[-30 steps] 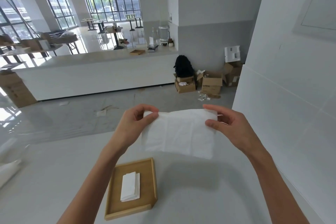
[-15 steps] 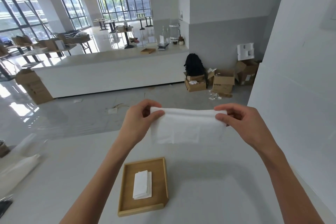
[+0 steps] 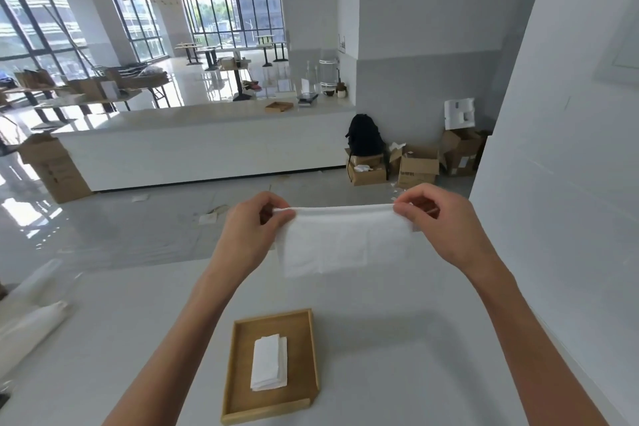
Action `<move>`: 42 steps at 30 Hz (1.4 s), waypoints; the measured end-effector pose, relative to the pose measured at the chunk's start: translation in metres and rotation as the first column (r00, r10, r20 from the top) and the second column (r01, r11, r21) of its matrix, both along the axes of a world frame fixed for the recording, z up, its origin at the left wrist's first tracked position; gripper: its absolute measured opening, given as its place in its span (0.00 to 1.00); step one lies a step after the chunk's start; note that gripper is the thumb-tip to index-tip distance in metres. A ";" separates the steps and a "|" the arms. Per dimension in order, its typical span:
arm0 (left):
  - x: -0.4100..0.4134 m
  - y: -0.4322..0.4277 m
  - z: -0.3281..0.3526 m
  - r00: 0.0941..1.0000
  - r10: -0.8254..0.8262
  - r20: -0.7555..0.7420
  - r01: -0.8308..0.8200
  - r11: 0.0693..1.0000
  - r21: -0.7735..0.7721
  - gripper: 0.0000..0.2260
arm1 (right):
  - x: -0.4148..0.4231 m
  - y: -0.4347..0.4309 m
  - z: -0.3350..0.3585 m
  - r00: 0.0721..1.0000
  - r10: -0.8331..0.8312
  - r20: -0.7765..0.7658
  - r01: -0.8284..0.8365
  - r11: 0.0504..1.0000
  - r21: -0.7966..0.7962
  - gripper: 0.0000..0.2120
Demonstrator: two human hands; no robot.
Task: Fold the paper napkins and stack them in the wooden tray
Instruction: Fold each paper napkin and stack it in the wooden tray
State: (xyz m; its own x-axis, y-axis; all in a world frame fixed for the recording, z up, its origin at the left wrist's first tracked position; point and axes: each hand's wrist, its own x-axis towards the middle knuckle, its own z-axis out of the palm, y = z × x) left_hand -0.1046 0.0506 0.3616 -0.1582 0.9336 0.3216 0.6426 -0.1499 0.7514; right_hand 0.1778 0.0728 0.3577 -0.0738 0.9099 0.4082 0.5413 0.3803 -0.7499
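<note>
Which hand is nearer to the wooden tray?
Left. The left hand is raised almost straight above the tray, pinching one end of the napkin. The right hand pinches the other end, farther off to the tray's right.

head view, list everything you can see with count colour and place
napkin: 1, white, held in the air above the table, pinched at both top corners
tray: 1, wooden, on the table near the front edge
folded napkins: small stack, white, inside the tray
table: 1, white, under the tray
rolls: white, at the table's left edge, count unclear
counter: 1, white, across the floor
far tray: 1, wooden, on the counter
backpack: 1, black, on a box by the grey wall
boxes: several, brown cardboard, by the wall and left of the counter
hands: 2, bare, left and right each gripping a napkin corner
</note>
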 end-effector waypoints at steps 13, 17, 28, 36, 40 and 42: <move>0.085 0.004 -0.005 0.791 -0.536 0.295 0.581 0.810 -0.085 0.11 | -0.020 0.005 0.066 0.748 0.334 0.574 -0.428 0.903 0.032 0.06; 0.086 0.008 -0.012 0.732 -0.388 0.559 0.496 0.867 -0.047 0.11 | -0.002 0.001 0.059 0.979 0.175 0.104 -0.194 0.957 0.217 0.09; 0.081 0.005 -0.017 0.683 -0.245 0.688 0.375 0.926 -0.043 0.12 | -0.024 -0.028 -0.019 0.841 0.073 -0.536 -0.285 0.901 -0.326 0.09; 0.069 0.005 -0.015 0.629 -0.278 0.726 0.453 0.890 -0.051 0.11 | -0.023 -0.024 -0.008 0.813 0.008 -0.582 -0.212 0.935 -0.283 0.09; 0.067 0.004 -0.014 0.611 -0.343 0.714 0.520 0.853 -0.035 0.13 | -0.019 -0.022 -0.005 0.756 0.012 -0.655 -0.245 0.933 -0.266 0.08; 0.066 0.004 -0.016 0.618 -0.346 0.705 0.512 0.858 -0.028 0.12 | -0.015 -0.021 -0.005 0.753 0.027 -0.658 -0.272 0.923 -0.272 0.10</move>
